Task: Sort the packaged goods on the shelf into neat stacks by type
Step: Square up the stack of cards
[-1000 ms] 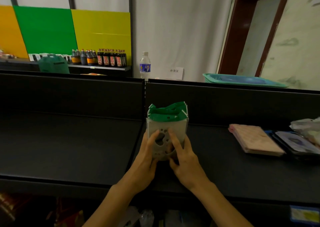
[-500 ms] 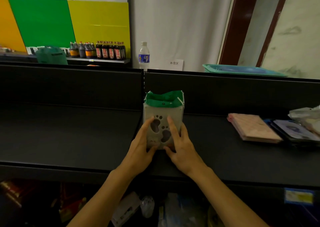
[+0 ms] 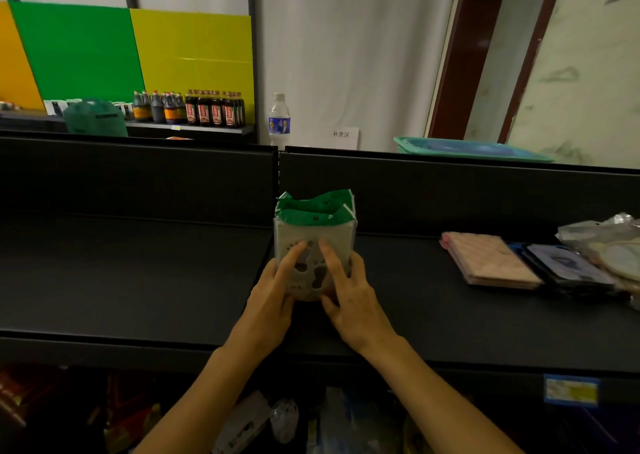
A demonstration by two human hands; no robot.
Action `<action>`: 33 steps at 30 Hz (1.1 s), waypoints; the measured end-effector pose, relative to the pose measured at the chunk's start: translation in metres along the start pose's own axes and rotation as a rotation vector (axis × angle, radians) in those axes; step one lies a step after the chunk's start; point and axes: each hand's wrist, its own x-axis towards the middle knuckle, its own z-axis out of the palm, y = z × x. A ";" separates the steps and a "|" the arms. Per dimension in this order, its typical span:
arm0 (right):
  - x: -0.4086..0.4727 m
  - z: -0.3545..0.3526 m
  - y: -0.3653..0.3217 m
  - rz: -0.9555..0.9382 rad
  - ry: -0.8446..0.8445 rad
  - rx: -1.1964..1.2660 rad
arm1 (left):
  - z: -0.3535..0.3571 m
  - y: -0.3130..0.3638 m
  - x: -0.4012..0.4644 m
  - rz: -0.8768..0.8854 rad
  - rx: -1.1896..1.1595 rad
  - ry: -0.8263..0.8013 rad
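We hold upright bundle of white footprint-printed packets with green tops [image 3: 314,242] on black metal shelf [image 3: 138,273], dead centre ahead. Left hand [image 3: 273,297] and right hand [image 3: 349,297] grip its sides, forefingers flat on front (equally near). Long axis vertical; flat pink packet stack [image 3: 488,259] lies well right.

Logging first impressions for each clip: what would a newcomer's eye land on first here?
Most likely the upright bundle of green-topped packets standing at the middle of the black shelf, with the left hand and right hand pressed against its front and sides. Next, the bright green and yellow panels on the far wall at upper left, above a row of dark sauce bottles.
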 end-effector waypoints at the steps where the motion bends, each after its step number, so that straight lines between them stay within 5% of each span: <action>1: 0.000 0.000 0.000 0.007 -0.015 -0.001 | 0.000 0.000 0.000 -0.001 0.003 -0.012; 24: -0.001 -0.008 -0.007 0.023 -0.010 0.094 | -0.007 0.010 0.001 0.061 0.087 -0.006; 33: 0.031 -0.048 -0.022 0.249 -0.265 0.115 | -0.052 0.036 0.038 -0.184 0.143 -0.324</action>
